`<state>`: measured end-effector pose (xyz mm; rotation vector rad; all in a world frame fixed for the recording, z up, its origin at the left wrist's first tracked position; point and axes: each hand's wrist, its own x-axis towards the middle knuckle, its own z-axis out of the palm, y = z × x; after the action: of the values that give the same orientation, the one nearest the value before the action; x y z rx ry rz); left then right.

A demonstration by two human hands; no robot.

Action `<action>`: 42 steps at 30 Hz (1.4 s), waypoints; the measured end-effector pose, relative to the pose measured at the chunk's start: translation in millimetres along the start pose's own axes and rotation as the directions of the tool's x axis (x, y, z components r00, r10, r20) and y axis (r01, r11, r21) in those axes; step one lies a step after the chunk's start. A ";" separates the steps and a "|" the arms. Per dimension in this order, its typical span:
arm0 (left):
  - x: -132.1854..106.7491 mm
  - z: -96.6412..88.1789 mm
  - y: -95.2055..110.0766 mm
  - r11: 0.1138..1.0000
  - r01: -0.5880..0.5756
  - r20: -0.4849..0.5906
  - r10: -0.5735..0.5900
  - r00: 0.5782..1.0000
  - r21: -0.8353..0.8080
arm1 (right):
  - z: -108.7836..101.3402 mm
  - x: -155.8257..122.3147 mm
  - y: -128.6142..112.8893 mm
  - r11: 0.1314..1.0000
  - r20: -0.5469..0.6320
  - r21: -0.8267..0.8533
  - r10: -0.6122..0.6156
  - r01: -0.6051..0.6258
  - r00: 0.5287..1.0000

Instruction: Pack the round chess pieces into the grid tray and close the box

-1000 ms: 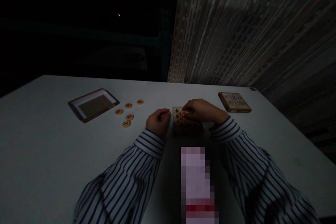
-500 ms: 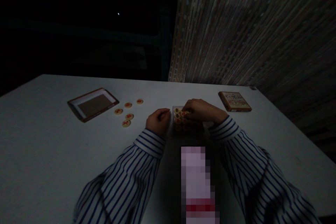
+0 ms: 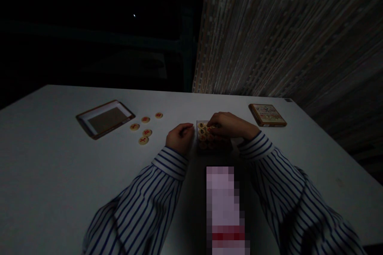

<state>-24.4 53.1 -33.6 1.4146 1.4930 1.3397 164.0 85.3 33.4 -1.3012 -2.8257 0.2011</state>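
A small clear-sided box (image 3: 198,124) in front of me holds rows of round Chinese chess pieces (image 3: 202,137) with red and black characters. Over its far part, my right hand (image 3: 225,124) is closed, fingertips pinched at a piece among the others; the fingers partly cover it. My left hand (image 3: 180,136) rests on the table just left of the box, its fingers curled. Whatever may be inside that curl is hidden. Several loose pieces with red characters (image 3: 143,140) lie further left on the table.
An open box tray or lid (image 3: 95,134) lies at the left on the white table (image 3: 60,175). A closed box with a printed cover (image 3: 267,114) lies at the right. A string curtain (image 3: 227,48) hangs behind the table's far edge. The lighting is dim.
Almost nothing differs. The right fingertips have shifted very slightly over the pieces in the box; the left hand and the loose pieces keep their places.
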 end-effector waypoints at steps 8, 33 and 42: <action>0.2 0.7 -2.5 1.000 -0.008 0.001 0.008 1.000 0.007 | -1.1 -0.6 0.4 1.000 0.024 -0.001 -0.026 0.026 0.999; -0.2 0.9 -2.6 1.000 -0.009 0.003 0.009 1.000 0.002 | -4.5 -1.7 -0.9 1.000 0.043 0.012 -0.003 0.003 0.999; -1.8 1.5 -0.6 1.000 -0.020 -0.007 0.020 1.000 0.000 | -2.9 -1.1 0.2 1.000 0.049 0.007 -0.013 0.013 0.999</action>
<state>-22.8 51.7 -34.8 1.4295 1.4868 1.3587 165.1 84.8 36.3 -1.2941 -2.8704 0.2460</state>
